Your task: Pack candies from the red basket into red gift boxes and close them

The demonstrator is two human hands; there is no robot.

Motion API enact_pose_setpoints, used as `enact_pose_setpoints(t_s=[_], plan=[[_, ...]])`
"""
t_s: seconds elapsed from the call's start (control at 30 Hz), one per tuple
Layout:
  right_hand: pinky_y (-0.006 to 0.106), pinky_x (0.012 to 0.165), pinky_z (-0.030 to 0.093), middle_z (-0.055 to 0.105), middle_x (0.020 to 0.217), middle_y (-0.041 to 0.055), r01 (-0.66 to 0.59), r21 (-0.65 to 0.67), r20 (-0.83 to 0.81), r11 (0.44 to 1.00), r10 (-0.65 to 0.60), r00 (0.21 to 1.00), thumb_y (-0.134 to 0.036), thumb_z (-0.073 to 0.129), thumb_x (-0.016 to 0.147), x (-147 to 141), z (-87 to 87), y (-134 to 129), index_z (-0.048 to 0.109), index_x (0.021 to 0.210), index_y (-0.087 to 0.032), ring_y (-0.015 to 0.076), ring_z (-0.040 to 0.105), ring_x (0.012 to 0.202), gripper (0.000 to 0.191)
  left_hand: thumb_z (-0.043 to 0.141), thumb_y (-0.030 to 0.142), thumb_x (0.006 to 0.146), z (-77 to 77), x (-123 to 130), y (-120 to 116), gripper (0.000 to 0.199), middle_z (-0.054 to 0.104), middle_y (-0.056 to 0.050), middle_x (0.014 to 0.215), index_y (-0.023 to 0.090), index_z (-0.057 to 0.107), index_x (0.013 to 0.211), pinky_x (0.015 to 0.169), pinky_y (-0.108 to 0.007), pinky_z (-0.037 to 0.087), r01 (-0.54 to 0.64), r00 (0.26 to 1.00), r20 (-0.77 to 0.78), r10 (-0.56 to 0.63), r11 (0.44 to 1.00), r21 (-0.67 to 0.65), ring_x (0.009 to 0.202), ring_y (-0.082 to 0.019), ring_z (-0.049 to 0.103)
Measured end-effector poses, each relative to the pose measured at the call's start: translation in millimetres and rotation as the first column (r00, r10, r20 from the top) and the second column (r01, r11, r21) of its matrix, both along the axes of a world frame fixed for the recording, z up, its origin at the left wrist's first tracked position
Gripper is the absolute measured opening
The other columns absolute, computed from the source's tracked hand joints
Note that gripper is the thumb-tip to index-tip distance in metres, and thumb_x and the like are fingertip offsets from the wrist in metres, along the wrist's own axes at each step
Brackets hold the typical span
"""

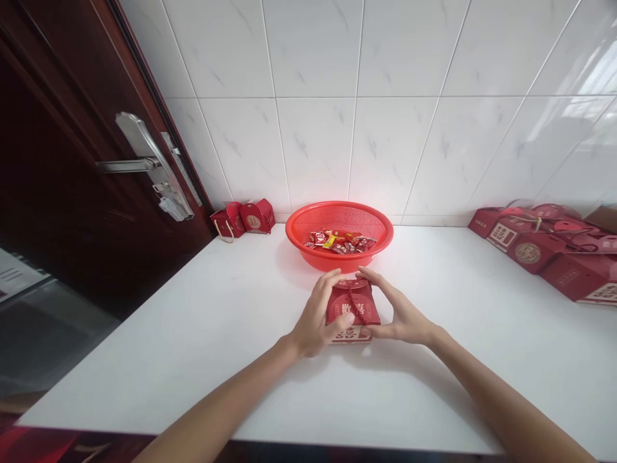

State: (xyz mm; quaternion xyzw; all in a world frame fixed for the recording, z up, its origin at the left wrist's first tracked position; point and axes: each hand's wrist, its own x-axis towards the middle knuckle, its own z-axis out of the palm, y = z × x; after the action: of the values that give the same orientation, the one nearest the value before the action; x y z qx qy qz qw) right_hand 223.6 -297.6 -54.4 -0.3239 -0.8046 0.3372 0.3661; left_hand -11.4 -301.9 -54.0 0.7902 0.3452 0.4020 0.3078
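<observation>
A red candy gift box [354, 302] with gold and white Chinese characters and a twisted red cord stands on the white table between my hands. My left hand [315, 321] is curved around its left side, thumb across the lower front. On the opposite side my right hand [402, 315] grips the box, with the thumb near its lower right corner and the fingers at the top edge. Just behind the box is a red plastic basket [294, 235] with wrapped candies [340, 242] lying in its bottom.
Two small red boxes [258, 217] stand at the table's back left, near a dark door with a metal handle [128, 166]. Several more red boxes [530, 247] are grouped at the right. A white tiled wall [313, 58] borders the table [193, 360] at the back.
</observation>
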Motion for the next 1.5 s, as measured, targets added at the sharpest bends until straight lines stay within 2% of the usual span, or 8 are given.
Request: enact_pose_setpoints(t_s=[0.27,0.53,0.63,0.87,1.1,1.17,1.33,1.5], plan=[[0.056,0.107,0.050,0.055,0.139,0.0120,0.159,0.107,-0.003,0.981,-0.160,0.987,-0.043,0.078,0.084,33.9,15.0,-0.8,0.045,0.149,-0.033,0.0357,0.057,0.125,0.074,0.062,0.051,0.089,-0.8,-4.3,-0.7,0.068,0.035,-0.017,0.160,0.023,0.039,0.147,0.117,-0.058,0.038,-0.006,1.000,-0.027,0.005,1.000,-0.021,0.149,-0.037,0.033],[0.051,0.107,0.052,0.057,0.136,0.0109,0.533,0.035,-0.182,0.846,-0.519,0.836,-0.044,0.082,0.078,128.9,21.2,-11.2,0.059,0.135,-0.031,0.0342,0.058,0.128,0.063,0.060,0.046,0.093,-5.5,-3.1,-2.2,0.057,0.036,-0.016,0.159,0.027,0.044,0.144,0.108,-0.055,0.048,0.016,0.996,-0.085,-0.021,0.998,-0.053,0.146,-0.036,0.038],[0.050,0.093,0.059,0.066,0.129,0.0106,0.642,-0.119,-0.236,0.757,-0.650,0.722,-0.043,0.082,0.072,170.6,15.7,-14.4,0.064,0.126,-0.030,0.0355,0.064,0.120,0.059,0.059,0.048,0.094,-7.9,-2.3,-1.0,0.055,0.035,-0.016,0.158,0.027,0.044,0.143,0.111,-0.057,0.045,0.036,0.994,-0.101,-0.044,0.996,-0.077,0.147,-0.036,0.036],[0.060,0.094,0.055,0.076,0.095,0.0062,0.872,-0.042,-0.286,0.488,-0.842,0.458,-0.036,0.072,0.069,234.0,7.8,-23.5,0.074,0.092,-0.031,0.0373,0.070,0.102,0.024,0.056,0.049,0.096,-11.6,0.3,2.3,0.051,0.035,-0.015,0.158,0.027,0.045,0.141,0.116,-0.056,0.042,0.054,0.989,-0.133,-0.070,0.991,-0.121,0.150,-0.034,0.032],[0.070,0.110,0.036,0.065,0.128,0.0154,0.949,0.233,-0.323,0.211,-0.904,0.280,-0.025,0.059,0.078,218.2,9.8,-26.7,0.067,0.113,-0.026,0.0417,0.056,0.126,0.036,0.056,0.048,0.095,-15.9,2.8,3.7,0.050,0.036,-0.013,0.157,0.027,0.048,0.140,0.114,-0.051,0.045,0.047,0.987,-0.146,-0.069,0.988,-0.149,0.149,-0.033,0.035],[0.066,0.111,0.038,0.064,0.132,0.0159,0.906,0.347,-0.278,0.242,-0.896,0.346,-0.025,0.055,0.081,193.2,2.7,-24.9,0.067,0.112,-0.021,0.0395,0.054,0.130,0.033,0.056,0.049,0.095,-16.7,3.3,3.5,0.050,0.036,-0.012,0.158,0.028,0.048,0.140,0.115,-0.049,0.045,0.036,0.986,-0.153,-0.062,0.985,-0.169,0.148,-0.033,0.036],[0.037,0.068,0.059,0.071,0.122,0.0090,0.690,0.416,0.105,0.592,-0.785,0.610,-0.028,0.057,0.084,140.3,-29.0,-12.2,0.070,0.112,-0.025,0.0216,0.070,0.076,0.031,0.054,0.050,0.096,-15.2,1.9,1.8,0.048,0.037,-0.012,0.157,0.028,0.048,0.139,0.117,-0.048,0.043,0.032,0.987,-0.147,-0.059,0.984,-0.178,0.146,-0.032,0.039],[0.040,0.072,0.058,0.071,0.111,0.0141,0.736,0.389,0.218,0.554,-0.832,0.511,-0.027,0.057,0.077,160.1,-49.5,8.3,0.063,0.124,-0.018,0.0244,0.068,0.073,0.047,0.052,0.048,0.097,-12.6,0.4,0.5,0.045,0.038,-0.012,0.156,0.027,0.049,0.136,0.116,-0.048,0.044,0.017,0.988,-0.145,-0.044,0.984,-0.179,0.148,-0.032,0.037]])
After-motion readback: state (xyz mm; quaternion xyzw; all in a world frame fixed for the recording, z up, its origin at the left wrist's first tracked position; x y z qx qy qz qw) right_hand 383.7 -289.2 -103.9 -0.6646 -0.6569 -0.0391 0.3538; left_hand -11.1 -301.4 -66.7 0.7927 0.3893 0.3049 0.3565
